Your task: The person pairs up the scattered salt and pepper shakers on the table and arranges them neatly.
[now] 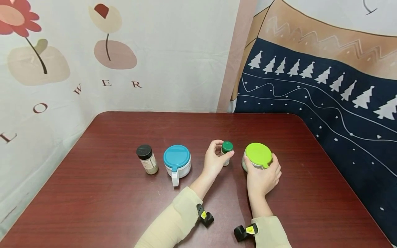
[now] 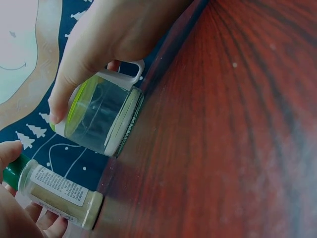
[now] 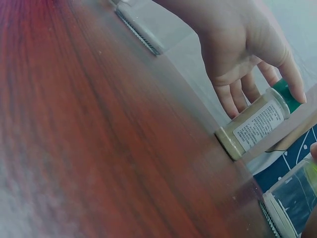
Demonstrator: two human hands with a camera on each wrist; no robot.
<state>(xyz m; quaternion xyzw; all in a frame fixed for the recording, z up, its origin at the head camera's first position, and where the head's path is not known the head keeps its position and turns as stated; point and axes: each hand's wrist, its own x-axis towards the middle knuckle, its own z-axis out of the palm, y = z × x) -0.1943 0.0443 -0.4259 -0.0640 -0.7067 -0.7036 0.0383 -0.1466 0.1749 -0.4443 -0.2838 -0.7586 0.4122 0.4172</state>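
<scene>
My left hand [image 1: 213, 160] holds a small spice jar [image 2: 59, 191] with a green cap [image 1: 227, 146], thumb on one side and fingers round the other. The jar stands upright on the table, with tan powder behind its white printed label. To the right, my right hand [image 1: 263, 179] grips a clear glass seasoning pot [image 2: 101, 116] from both sides. Its lime-green lid [image 1: 258, 154] is on, and a white handle [image 2: 133, 72] shows in the left wrist view. In the right wrist view only a sliver of the right hand appears at the edge.
Left of my hands stands a second seasoning pot with a blue lid [image 1: 177, 156] and white handle. Further left is a black-capped spice jar [image 1: 147, 159]. All stand on a reddish-brown wooden table [image 1: 124, 206], with printed cloths [image 1: 180, 62] hanging behind and to the right.
</scene>
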